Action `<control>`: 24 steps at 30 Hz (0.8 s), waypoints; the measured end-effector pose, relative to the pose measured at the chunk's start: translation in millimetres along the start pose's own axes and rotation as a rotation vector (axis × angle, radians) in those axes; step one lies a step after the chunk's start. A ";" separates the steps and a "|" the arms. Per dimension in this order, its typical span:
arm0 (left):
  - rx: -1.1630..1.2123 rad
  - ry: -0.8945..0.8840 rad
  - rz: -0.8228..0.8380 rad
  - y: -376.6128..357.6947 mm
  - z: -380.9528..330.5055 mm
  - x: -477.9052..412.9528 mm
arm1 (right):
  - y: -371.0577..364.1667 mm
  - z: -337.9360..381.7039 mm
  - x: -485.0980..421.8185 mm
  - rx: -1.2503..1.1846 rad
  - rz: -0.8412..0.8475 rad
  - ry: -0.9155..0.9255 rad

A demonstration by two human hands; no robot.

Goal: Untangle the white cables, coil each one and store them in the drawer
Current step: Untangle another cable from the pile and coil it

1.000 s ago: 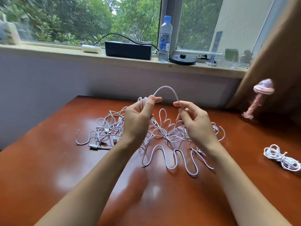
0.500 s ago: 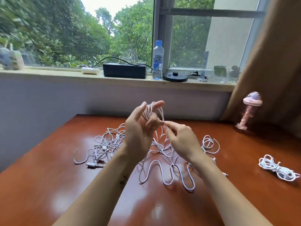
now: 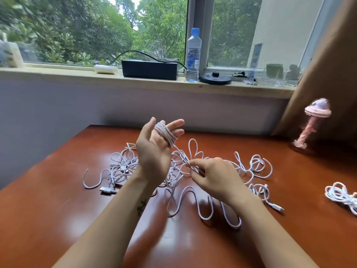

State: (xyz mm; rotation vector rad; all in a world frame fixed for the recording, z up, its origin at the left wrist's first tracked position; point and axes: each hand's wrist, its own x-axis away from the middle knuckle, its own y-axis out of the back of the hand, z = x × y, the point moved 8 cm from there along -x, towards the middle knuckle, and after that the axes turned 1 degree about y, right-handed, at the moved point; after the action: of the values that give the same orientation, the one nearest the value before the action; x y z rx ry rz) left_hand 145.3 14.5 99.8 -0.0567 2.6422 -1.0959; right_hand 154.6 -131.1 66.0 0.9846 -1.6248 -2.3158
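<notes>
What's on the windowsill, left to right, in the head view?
blurred pale object → white cylinder → black box → water bottle → black round disc → clear stand with a blue card → green container → dark figurine

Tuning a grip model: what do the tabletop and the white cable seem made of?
The tabletop is likely varnished reddish wood or veneer, glossy; bright reflections show on it. The white cable probably has a smooth, flexible plastic sheath; it lies wound in soft loops round the left hand.
</notes>
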 end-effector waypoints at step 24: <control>-1.664 -0.679 0.276 -12.3 30.7 41.0 | 61.8 -4.6 29.1 -0.071 -0.582 0.163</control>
State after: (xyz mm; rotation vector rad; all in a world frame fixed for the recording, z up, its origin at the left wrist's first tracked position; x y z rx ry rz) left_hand 113.4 -21.1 77.9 -0.2936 2.0285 1.1451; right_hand 119.8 -173.3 107.2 1.7651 -1.3042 -2.5101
